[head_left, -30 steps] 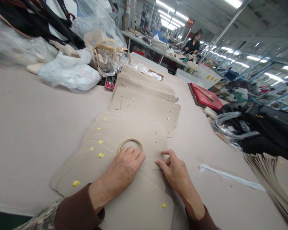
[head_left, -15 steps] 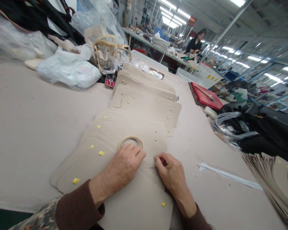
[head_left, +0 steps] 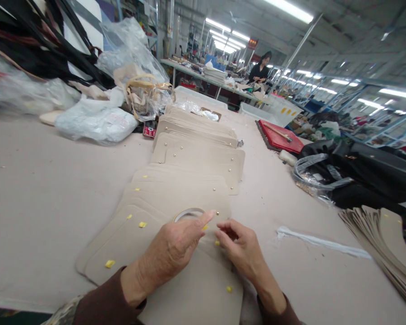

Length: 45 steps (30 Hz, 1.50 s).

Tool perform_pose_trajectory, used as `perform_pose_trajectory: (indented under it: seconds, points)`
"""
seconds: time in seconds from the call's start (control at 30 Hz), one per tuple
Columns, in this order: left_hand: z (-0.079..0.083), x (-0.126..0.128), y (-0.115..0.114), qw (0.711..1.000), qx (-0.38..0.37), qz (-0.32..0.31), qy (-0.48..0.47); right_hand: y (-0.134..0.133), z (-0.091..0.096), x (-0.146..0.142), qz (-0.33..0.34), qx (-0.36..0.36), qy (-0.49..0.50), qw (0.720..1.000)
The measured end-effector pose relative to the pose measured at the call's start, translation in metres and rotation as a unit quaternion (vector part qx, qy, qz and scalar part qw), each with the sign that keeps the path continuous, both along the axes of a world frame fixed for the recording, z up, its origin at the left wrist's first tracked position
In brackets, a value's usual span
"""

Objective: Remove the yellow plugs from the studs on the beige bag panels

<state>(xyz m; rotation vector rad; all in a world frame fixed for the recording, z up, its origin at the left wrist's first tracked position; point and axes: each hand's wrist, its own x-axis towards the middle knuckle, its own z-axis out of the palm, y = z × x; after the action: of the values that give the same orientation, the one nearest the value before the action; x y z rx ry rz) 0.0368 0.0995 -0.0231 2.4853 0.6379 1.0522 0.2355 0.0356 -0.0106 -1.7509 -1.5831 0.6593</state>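
Observation:
My left hand [head_left: 172, 246] is closed around the near side of a roll of tape [head_left: 189, 211], its index finger stretched toward the right. A bit of yellow shows by its fingertips. My right hand [head_left: 242, 243] is just to the right, thumb and forefinger bent toward each other in a pinch; whatever lies between them is too small to make out. A small yellow tape piece [head_left: 217, 243] is beside the right thumb. Under both hands lie overlapping beige panels [head_left: 196, 289], with yellow tape pieces [head_left: 142, 225] near their edges and small metal studs on some.
Further stacked beige panels [head_left: 199, 155] with studs lie ahead. Plastic-wrapped bundles [head_left: 96, 124] are at left. On the right are a red pad with a hammer [head_left: 282, 136], a black bag [head_left: 368, 167], a white strip [head_left: 321, 243] and fanned panels [head_left: 375, 243]. A person stands far off.
My left hand has turned, with its index finger now extended over the roll. Yellow pieces now show near both hands' fingertips. The view has shifted slightly; my right hand stays almost in place.

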Motion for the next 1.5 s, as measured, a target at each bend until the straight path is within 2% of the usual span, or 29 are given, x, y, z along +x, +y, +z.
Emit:
perform_pose_trajectory:
  seconds: [0.13,0.3,0.53,0.67,0.77,0.87,0.97,1.07,1.13,1.23,1.33,1.5]
  points:
    - [0.001,0.001,-0.006,0.999,0.028,0.014,0.025,-0.002,0.006,-0.011,0.072,0.161,0.012,0.984]
    - [0.001,0.005,-0.013,0.997,0.057,0.031,0.034,-0.001,0.005,-0.021,0.132,0.244,-0.045,0.960]
    - [0.006,0.006,-0.018,0.996,-0.063,0.005,0.061,-0.007,-0.007,-0.027,0.060,0.284,-0.121,0.949]
    - [0.013,0.009,-0.014,0.995,-0.056,0.017,0.080,-0.008,-0.003,-0.028,0.021,0.239,-0.077,0.968]
    - [0.016,0.014,-0.008,0.997,-0.005,0.022,0.080,-0.003,0.003,-0.030,-0.038,0.117,0.077,0.989]
    - [0.014,0.018,-0.003,0.997,0.038,0.019,0.059,0.006,0.009,-0.031,-0.076,-0.003,0.248,0.966]
    - [0.014,0.018,0.000,0.998,0.045,0.024,0.027,0.018,0.009,-0.027,-0.095,-0.033,0.306,0.947]
    - [0.014,0.015,0.000,0.999,0.040,0.031,0.017,0.030,0.002,-0.011,-0.141,-0.038,0.314,0.938]
    - [0.013,0.014,0.002,0.996,0.048,0.047,0.060,0.036,-0.005,0.002,-0.151,-0.055,0.298,0.941]
    - [0.005,0.015,0.006,0.978,0.066,0.080,0.180,0.041,-0.015,0.018,-0.124,-0.081,0.264,0.953]
    - [-0.001,0.018,0.009,0.957,0.051,0.079,0.275,0.043,-0.022,0.022,-0.104,-0.097,0.229,0.963]
    - [-0.003,0.020,0.009,0.947,0.019,0.057,0.315,0.045,-0.019,0.015,-0.077,-0.078,0.101,0.989]
